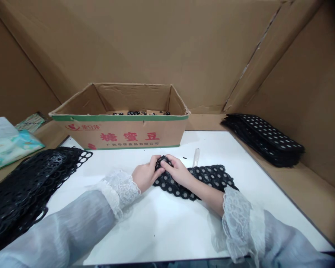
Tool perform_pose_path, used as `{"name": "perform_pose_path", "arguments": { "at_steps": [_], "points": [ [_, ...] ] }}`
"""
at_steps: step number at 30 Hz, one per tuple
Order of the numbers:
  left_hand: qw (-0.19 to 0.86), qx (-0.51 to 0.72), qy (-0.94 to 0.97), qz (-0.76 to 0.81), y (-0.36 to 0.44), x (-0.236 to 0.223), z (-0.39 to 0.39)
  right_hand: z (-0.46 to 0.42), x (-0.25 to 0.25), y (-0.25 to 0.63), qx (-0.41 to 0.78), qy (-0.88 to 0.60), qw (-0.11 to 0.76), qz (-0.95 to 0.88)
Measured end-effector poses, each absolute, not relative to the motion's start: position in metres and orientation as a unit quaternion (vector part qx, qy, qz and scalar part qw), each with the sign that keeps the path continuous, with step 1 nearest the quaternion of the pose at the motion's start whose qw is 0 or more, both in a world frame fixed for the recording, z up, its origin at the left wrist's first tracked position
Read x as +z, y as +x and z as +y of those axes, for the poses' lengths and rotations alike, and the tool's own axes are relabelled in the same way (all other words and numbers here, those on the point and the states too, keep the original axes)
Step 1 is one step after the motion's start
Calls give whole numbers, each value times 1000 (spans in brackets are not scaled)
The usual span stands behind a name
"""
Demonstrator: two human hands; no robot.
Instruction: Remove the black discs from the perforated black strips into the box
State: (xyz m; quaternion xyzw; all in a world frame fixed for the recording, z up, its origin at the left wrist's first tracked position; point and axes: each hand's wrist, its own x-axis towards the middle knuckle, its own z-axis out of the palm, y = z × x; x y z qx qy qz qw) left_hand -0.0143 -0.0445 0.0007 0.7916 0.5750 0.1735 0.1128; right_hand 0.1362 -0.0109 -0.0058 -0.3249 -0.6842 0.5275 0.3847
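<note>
A black sheet with rows of pale round dots [214, 175] lies on the white table, its left end lifted between my hands. My left hand [146, 173] pinches that end with thumb and fingers. Close against it, my right hand [177, 169] grips the same end, thumb on top. The fingertips meet over a bunched bit of black material, and its detail is hidden. Just behind the sheet lies a small clear strip [196, 157], with a tiny black scrap [184, 158] beside it.
An open cardboard box [139, 130] with loose black rings inside stands at the back. Black ring-patterned sheets [25, 186] are heaped at the left, near a flowered packet [13, 147]. A stack of dotted black sheets [264, 137] lies at the right. Cardboard walls [156, 48] surround the table [145, 234].
</note>
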Motion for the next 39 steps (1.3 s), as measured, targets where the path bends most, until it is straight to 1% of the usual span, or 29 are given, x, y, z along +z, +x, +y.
{"name": "perform_pose_path", "arguments": {
  "at_steps": [3,5,7,12,17,23,25,27,29,30,32,34,35,36,39],
  "points": [
    [220,242,767,552,-19,3,-38,-11,-5,136,531,-310,389,-686],
    [253,276,754,539,-22,3,-35,-11,-4,136,527,-305,390,-691],
    [253,296,748,538,-23,3,-32,-12,-4,136,522,-309,387,-695],
    [234,294,759,531,-21,4,-31,-14,-5,134,498,-329,362,-716],
    [221,352,730,543,-23,7,-28,-13,-5,132,487,-353,365,-710],
    [183,381,716,555,-36,16,-17,-15,0,131,483,-375,374,-697],
    [140,427,690,567,-49,32,-13,-17,0,132,480,-379,381,-693],
    [38,519,608,599,-65,58,-13,-20,-1,134,479,-385,382,-691],
    [-16,548,581,602,-76,90,-16,-21,-3,134,477,-384,377,-695],
    [-39,541,594,594,-79,106,-18,-22,-4,134,474,-380,377,-699],
    [-128,496,640,573,-78,133,-14,-22,-6,134,465,-373,383,-705],
    [-218,452,641,581,-76,150,3,-22,-7,134,454,-371,395,-707],
    [-236,416,638,603,-78,156,16,-22,-8,134,452,-370,401,-706],
    [-244,405,625,622,-81,159,31,-22,-8,134,452,-369,407,-703],
    [-215,358,638,647,-96,162,68,-21,-8,136,458,-369,424,-688]
  ]
}}
